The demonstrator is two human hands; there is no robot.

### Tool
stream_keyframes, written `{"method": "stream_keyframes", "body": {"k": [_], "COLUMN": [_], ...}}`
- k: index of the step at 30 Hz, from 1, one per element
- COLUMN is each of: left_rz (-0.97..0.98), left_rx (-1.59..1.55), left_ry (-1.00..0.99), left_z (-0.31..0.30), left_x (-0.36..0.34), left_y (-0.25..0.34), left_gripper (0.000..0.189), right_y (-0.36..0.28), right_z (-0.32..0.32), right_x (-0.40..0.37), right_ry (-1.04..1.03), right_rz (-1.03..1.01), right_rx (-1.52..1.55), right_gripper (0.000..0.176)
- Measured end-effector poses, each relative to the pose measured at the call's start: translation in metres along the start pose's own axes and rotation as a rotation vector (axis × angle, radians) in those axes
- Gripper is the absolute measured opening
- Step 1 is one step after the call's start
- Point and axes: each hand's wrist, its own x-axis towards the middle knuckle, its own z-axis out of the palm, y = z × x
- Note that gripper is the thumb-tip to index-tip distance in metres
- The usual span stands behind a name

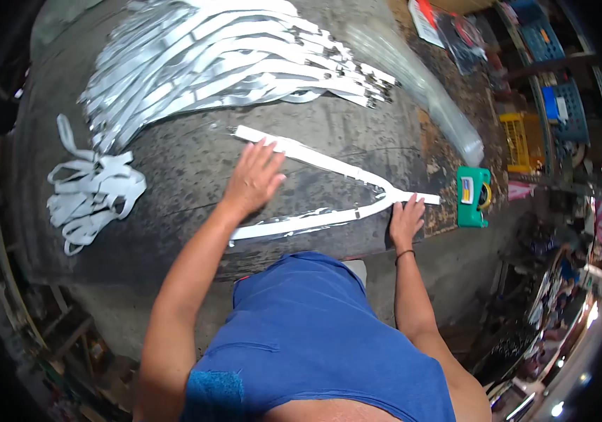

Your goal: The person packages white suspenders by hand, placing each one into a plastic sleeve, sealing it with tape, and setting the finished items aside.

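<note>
A pair of white Y-shaped suspenders (pixel 322 160) lies spread on the dark worktable (pixel 181 225), its two long straps pointing left and its short tail pointing right. Glossy clear plastic shows along the lower strap. My left hand (pixel 253 177) rests flat with fingers apart, fingertips on the upper strap near its metal clip end. At the other side, my right hand (pixel 406 221) touches the short tail just beside the join, its fingers stretched out over the strap. Neither hand grips anything that I can see.
A large pile of white suspenders (pixel 223 53) with metal clips covers the far side. A tangled bunch of white straps (pixel 97 197) lies left. Clear plastic sleeves (pixel 420 84) and a green tape dispenser (pixel 466 211) sit right. Beyond the table edge stands a yellow crate (pixel 515 144).
</note>
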Motion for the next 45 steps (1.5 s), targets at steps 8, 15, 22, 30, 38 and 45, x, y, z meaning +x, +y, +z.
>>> {"method": "stream_keyframes", "body": {"k": [8,15,22,30,38,45], "left_rz": [-0.015,-0.005,0.055,0.086,-0.332,-1.352], "left_rx": [0.155,0.175,0.344,0.15,-0.054,-1.137], "left_ry": [-0.219,-0.217,-0.286,-0.364,0.063,0.711], "left_z": [0.01,0.008,0.01,0.031,0.005,-0.014], "left_x": [0.033,0.022,0.018,0.01,-0.024,-0.018], "left_y": [-0.032,-0.022,-0.019,-0.023,-0.01,-0.077], "left_gripper": [0.053,0.05,0.064,0.065,0.065,0.066], "right_y": [0.013,0.033,-0.058,-0.186,-0.186,-0.182], "right_z": [-0.011,-0.029,-0.037,-0.008,0.002,0.006], "right_x": [0.036,0.084,0.032,-0.034,-0.024,-0.023], "right_ry": [0.018,-0.049,0.093,-0.151,-0.235,-0.193], "right_rz": [-0.108,-0.45,-0.647,-0.845,-0.868,-0.912], "right_rx": [-0.054,-0.005,-0.01,-0.013,-0.2,-0.209], "right_gripper": [0.075,0.076,0.08,0.082,0.08,0.081]}}
